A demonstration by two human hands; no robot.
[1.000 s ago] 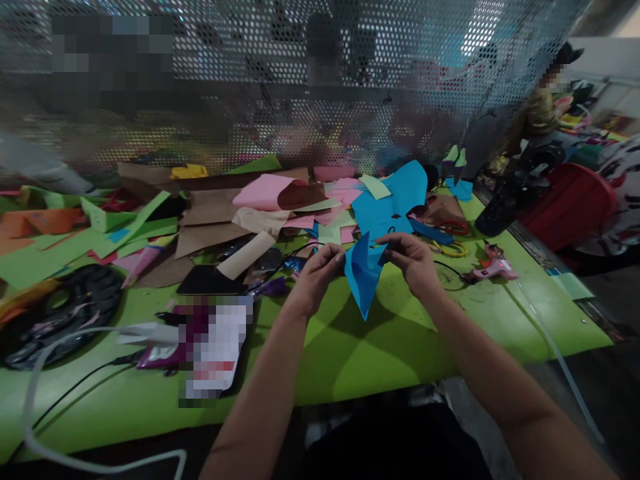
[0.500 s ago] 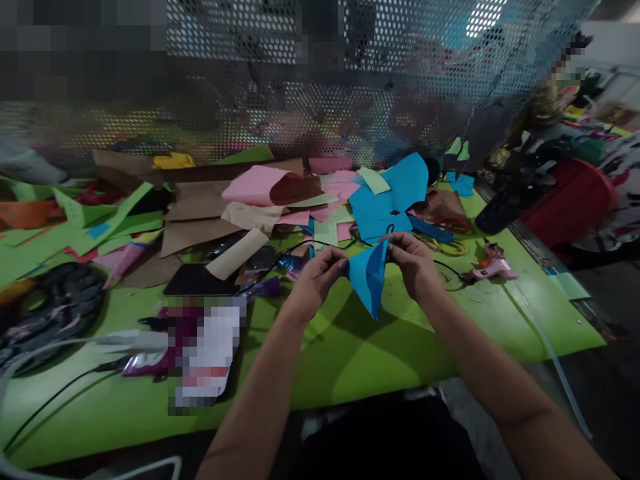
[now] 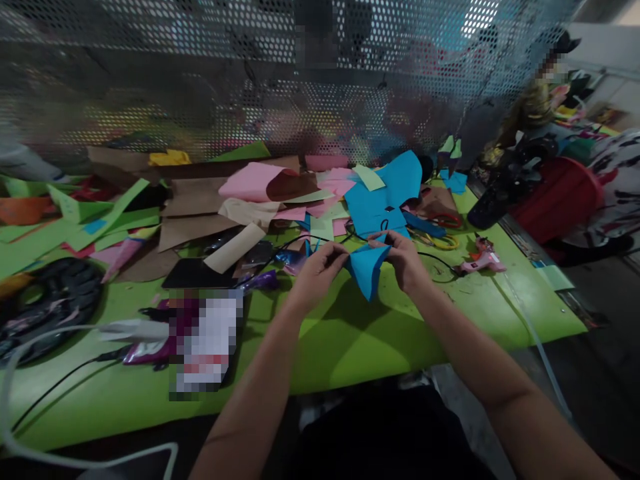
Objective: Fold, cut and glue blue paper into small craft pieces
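Observation:
A folded piece of blue paper (image 3: 369,270), its tip pointing down, is held between my two hands above the green table. My left hand (image 3: 323,270) pinches its left corner between thumb and fingers. At the upper right edge, my right hand (image 3: 397,257) grips the same piece with closed fingers. A small black loop shows just above the right fingertips, and I cannot tell what it belongs to. Larger blue paper (image 3: 377,207) lies behind my hands. To the right of them rests a pink glue gun (image 3: 485,260) with a black cord.
Scissors with yellow handles (image 3: 440,241) lie near blue ones. Brown, pink and green paper scraps (image 3: 190,197) cover the back of the green table (image 3: 345,353). A black round tray (image 3: 50,307) and a white cable sit left. A perforated metal screen (image 3: 280,100) stands behind.
The blue piece has tilted, so its upper edge now lies flatter and its opening shows less. Both hands still hold it. The whole view has shifted slightly.

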